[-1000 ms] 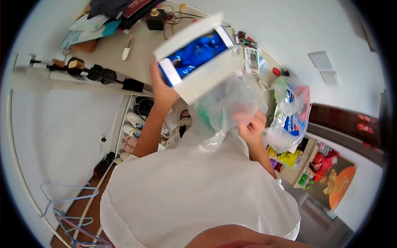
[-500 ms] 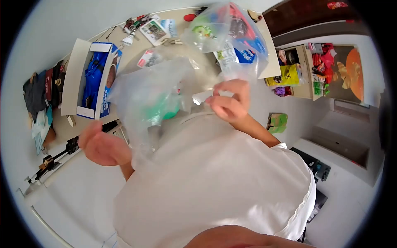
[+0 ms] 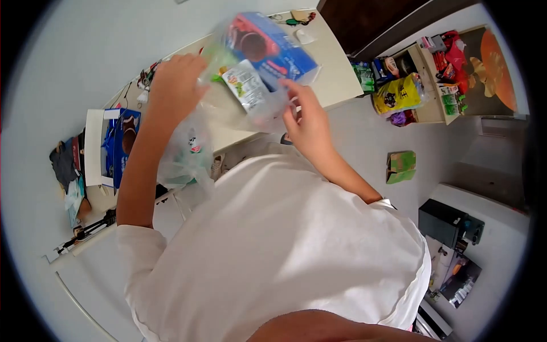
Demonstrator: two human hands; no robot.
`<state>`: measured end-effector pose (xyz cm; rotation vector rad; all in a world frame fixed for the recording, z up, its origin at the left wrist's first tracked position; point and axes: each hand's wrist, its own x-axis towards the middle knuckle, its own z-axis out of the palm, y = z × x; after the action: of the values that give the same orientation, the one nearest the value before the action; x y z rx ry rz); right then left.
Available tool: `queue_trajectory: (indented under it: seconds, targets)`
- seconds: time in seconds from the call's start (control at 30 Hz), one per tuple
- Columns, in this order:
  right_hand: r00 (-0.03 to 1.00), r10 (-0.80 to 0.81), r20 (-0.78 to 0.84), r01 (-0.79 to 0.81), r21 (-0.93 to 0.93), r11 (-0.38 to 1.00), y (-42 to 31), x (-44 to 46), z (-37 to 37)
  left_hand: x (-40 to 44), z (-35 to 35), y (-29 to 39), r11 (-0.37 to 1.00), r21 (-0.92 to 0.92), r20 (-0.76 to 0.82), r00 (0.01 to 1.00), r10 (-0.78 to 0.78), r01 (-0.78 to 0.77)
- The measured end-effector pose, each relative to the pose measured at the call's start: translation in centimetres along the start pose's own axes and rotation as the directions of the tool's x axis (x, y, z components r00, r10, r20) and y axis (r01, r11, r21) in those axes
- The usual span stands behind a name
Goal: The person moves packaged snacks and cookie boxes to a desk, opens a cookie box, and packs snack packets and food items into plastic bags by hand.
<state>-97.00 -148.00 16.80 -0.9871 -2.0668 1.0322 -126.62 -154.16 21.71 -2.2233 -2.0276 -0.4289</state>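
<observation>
A clear plastic bag (image 3: pixel 268 111) lies on the table with a blue box (image 3: pixel 285 57) showing through it. Inside or against its near side is a white printed packet (image 3: pixel 246 85), with something green at its left. My right hand (image 3: pixel 307 117) is closed at the bag's right side, thumb and fingers pinching the film. My left hand (image 3: pixel 176 85) is over the bag's left side, fingers curled but blurred, so its grip is unclear. Below my left forearm hangs a second translucent bag (image 3: pixel 185 151) with green contents, at the table's near edge.
An open carton (image 3: pixel 97 145) with blue contents stands at the table's left end. Small items (image 3: pixel 302 20) lie along the back edge. A shelf (image 3: pixel 430 85) with a yellow bag (image 3: pixel 399 94) is at the right. A green-brown carton (image 3: pixel 401 167) sits on the floor.
My left hand has risen from the lower left to the far bag. My right hand has moved slightly up to the bag's side. The bag with the blue box has shifted left and turned.
</observation>
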Motion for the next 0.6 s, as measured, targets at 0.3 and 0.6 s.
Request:
queue_trajectory:
  seconds: [0.3,0.6]
  targets:
    - [0.982,-0.19,-0.01,0.155,0.624,0.766,0.7,10.7,-7.7,7.6,-4.0,-4.8,0.325,-0.902,0.071,0.84,-0.538,0.284]
    - [0.851,-0.207,-0.482,0.522,0.734,0.435,2.0,21.3,-21.7,15.8,-13.6,5.6,0.317,-0.933,-0.296,0.865,-0.406,-0.171]
